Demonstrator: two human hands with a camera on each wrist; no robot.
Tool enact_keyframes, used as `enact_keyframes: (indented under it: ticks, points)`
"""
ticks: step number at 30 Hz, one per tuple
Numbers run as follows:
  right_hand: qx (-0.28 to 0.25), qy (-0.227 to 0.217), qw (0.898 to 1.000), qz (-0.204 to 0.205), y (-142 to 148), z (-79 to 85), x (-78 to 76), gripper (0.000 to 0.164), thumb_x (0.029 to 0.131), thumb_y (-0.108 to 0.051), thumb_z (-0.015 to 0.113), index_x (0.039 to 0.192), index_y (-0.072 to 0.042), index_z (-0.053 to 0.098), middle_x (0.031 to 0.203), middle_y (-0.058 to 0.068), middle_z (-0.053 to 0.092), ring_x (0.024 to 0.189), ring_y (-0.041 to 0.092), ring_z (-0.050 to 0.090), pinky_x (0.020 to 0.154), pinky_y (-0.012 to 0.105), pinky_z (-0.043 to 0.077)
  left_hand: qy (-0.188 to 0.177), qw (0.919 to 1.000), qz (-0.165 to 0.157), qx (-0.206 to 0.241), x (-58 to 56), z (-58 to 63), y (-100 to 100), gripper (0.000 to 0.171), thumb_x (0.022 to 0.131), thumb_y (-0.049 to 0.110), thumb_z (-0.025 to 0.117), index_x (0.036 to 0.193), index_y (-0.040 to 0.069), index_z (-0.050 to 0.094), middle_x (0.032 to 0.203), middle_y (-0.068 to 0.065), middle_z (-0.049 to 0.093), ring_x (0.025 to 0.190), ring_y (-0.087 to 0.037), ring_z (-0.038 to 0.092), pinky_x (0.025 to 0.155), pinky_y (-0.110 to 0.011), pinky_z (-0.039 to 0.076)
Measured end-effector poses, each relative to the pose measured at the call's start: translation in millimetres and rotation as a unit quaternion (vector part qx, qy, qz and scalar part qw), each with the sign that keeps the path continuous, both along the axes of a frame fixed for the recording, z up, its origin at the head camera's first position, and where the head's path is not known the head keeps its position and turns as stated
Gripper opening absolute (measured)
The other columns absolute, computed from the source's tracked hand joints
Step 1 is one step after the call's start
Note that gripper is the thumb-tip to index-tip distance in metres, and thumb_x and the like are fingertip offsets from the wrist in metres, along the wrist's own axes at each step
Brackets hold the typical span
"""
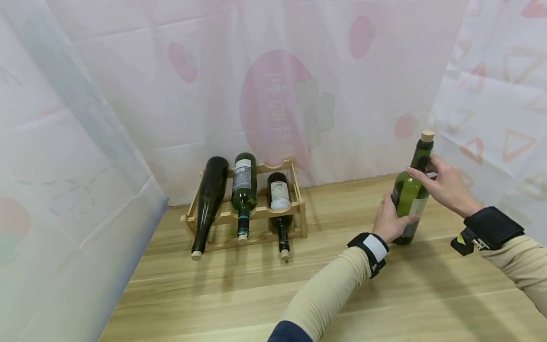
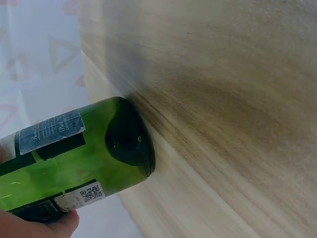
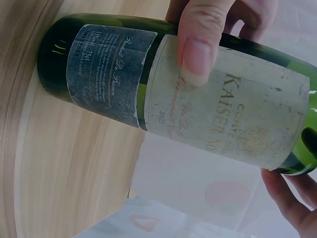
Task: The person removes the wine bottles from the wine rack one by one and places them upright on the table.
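At the right of the head view, a green wine bottle (image 1: 406,202) with a cork in its top stands nearly upright, its base right at the tabletop. My left hand (image 1: 391,221) grips its lower body. Higher up, around the shoulder and neck, my right hand (image 1: 448,183) holds it. A cream label (image 3: 233,109) and a dark blue label (image 3: 111,74) face the right wrist camera, with a thumb across the cream one. The left wrist view shows the bottle's dark base (image 2: 131,139) close to the wood.
A wooden rack (image 1: 256,216) stands at the back left. Across it lie a dark bottle (image 1: 209,199), a green bottle (image 1: 244,190) and a lower bottle (image 1: 279,190), corks toward me. Pale printed curtains (image 1: 205,118) border the wooden table (image 1: 265,289) behind and at the sides.
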State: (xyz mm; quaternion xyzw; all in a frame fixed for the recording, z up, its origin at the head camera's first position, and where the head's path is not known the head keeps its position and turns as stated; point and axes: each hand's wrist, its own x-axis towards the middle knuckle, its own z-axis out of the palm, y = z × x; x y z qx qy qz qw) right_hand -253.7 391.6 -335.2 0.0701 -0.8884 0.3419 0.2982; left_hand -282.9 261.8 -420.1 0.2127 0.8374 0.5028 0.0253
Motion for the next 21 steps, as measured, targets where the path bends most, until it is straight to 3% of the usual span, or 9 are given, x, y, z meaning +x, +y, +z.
enact_keyframes:
  ticks: [10,21]
  points:
    - [0.02,0.042,0.999,-0.007,-6.5,-3.6,3.8,0.033,0.092,-0.015,0.064,0.115,0.008,0.055,0.097,0.033,0.067,0.079,-0.029,0.046,0.066,-0.005,0.038,0.008,0.9999,-0.011,0.008,0.8,-5.8,-2.9,0.067,0.078,0.033,0.08,0.132,0.021,0.043,0.123,0.007,0.056,0.11,-0.004,0.055,0.091,-0.021,0.048]
    - [0.021,0.05,0.999,-0.007,-7.1,-6.8,5.1,0.033,0.092,-0.014,0.064,0.117,0.006,0.055,0.1,0.032,0.066,0.085,-0.029,0.045,0.069,-0.004,0.038,0.009,0.9998,-0.014,0.01,1.7,-9.0,-3.0,0.069,0.079,0.035,0.079,0.135,0.021,0.041,0.126,0.006,0.055,0.111,-0.004,0.055,0.092,-0.022,0.048]
